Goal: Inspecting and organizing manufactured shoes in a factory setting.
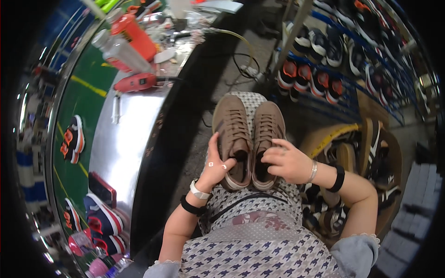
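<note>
A pair of brown lace-up sneakers rests side by side on my lap, toes pointing away from me. My left hand (217, 170) grips the left sneaker (230, 121) by its outer side, with the thumb at the collar. At the right sneaker (268, 123), my right hand (291, 162) has its bent fingers over the collar and at the opening. The undersides of both sneakers and some of my fingertips are hidden. Beneath them lies a patterned apron (259, 245).
On the left, a metal-edged bench (123, 148) carries a red handheld tool (135, 83), bottles (121, 53), a phone (103, 189) and navy sneakers (104, 217). A green conveyor belt (90, 99) runs beyond. To the right stand a shoe rack (320, 65) and a carton of shoes (394, 162).
</note>
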Tool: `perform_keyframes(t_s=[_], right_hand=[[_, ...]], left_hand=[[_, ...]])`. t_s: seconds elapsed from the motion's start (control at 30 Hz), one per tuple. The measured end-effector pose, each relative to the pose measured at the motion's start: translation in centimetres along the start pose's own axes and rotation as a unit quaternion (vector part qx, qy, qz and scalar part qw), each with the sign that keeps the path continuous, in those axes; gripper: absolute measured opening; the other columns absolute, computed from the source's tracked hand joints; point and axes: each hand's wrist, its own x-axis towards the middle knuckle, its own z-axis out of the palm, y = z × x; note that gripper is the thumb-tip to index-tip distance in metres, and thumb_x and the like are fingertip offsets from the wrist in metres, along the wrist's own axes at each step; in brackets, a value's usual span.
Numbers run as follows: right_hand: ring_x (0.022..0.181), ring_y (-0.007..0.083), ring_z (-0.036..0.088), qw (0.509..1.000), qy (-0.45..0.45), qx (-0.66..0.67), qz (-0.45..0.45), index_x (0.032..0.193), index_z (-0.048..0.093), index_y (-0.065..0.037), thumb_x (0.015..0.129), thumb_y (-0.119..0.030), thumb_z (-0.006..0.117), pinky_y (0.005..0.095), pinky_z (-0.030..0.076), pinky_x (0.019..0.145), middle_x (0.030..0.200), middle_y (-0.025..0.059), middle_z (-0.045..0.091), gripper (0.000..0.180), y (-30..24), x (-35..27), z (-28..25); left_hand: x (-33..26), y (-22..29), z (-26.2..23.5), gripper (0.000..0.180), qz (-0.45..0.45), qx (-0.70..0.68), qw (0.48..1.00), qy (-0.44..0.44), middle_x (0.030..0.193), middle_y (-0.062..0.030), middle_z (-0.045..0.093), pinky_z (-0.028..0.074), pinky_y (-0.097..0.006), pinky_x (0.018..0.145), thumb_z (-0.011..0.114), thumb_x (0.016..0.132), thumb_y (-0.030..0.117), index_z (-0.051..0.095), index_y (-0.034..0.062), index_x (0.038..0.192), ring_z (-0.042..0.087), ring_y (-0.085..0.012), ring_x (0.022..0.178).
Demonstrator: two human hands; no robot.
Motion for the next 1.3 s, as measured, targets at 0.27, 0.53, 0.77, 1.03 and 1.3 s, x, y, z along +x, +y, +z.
perform_keyframes(t_s=[0.27,0.53,0.77,1.03,1.3], right_hand=[[0.074,0.0255,0.057,0.906,0.173,0.147,0.358,0.111,0.054,-0.008,0.068,-0.033,0.069,0.0342,0.046,0.067,0.081,0.0109,0.056,0.053,-7.4,1.2,0.7],[0.058,0.0234,0.062,0.932,-0.056,0.130,0.333,0.085,0.058,-0.007,0.073,-0.013,0.052,0.0344,0.047,0.052,0.059,0.0077,0.058,0.014,-5.5,5.2,2.1],[0.060,0.0255,0.062,0.935,-0.001,0.142,0.326,0.076,0.057,-0.010,0.070,-0.014,0.055,0.0374,0.048,0.054,0.059,0.0103,0.059,0.007,-4.8,5.2,1.0],[0.060,0.0308,0.061,0.954,-0.082,0.220,0.188,0.073,0.059,-0.006,0.062,-0.018,0.064,0.0399,0.049,0.056,0.058,0.0126,0.058,0.016,-1.3,5.4,-7.4],[0.066,0.0340,0.061,0.932,-0.224,0.228,0.171,0.092,0.053,-0.004,0.066,-0.018,0.066,0.0414,0.049,0.061,0.066,0.0173,0.060,0.033,0.6,7.5,-11.5]], left_hand=[[-0.2,3.3,2.7,0.074,0.146,0.271,0.949,0.064,0.134,-0.0261,0.028,0.024,-0.039,0.104,0.057,0.068,0.006,0.023,0.0009,0.133,0.028,-0.0355,0.127],[1.5,6.4,1.0,0.056,0.249,0.381,0.886,-0.088,0.128,-0.0224,0.040,0.031,-0.045,0.100,0.055,0.063,0.003,0.047,0.0006,0.118,0.036,-0.0410,0.119],[1.5,6.1,-0.6,0.049,0.219,0.299,0.928,-0.035,0.124,-0.0185,0.046,0.036,-0.039,0.097,0.052,0.063,0.000,0.051,-0.0008,0.112,0.044,-0.0351,0.115],[1.4,10.5,-1.5,0.040,0.233,0.370,0.899,-0.033,0.099,-0.0164,0.057,0.046,-0.038,0.077,0.057,0.062,0.002,0.053,0.0005,0.102,0.055,-0.0326,0.090],[5.2,14.6,-5.1,0.037,0.103,0.290,0.931,-0.199,0.079,-0.0177,0.064,0.047,-0.029,0.068,0.054,0.064,-0.002,0.041,0.0002,0.099,0.064,-0.0229,0.082]])
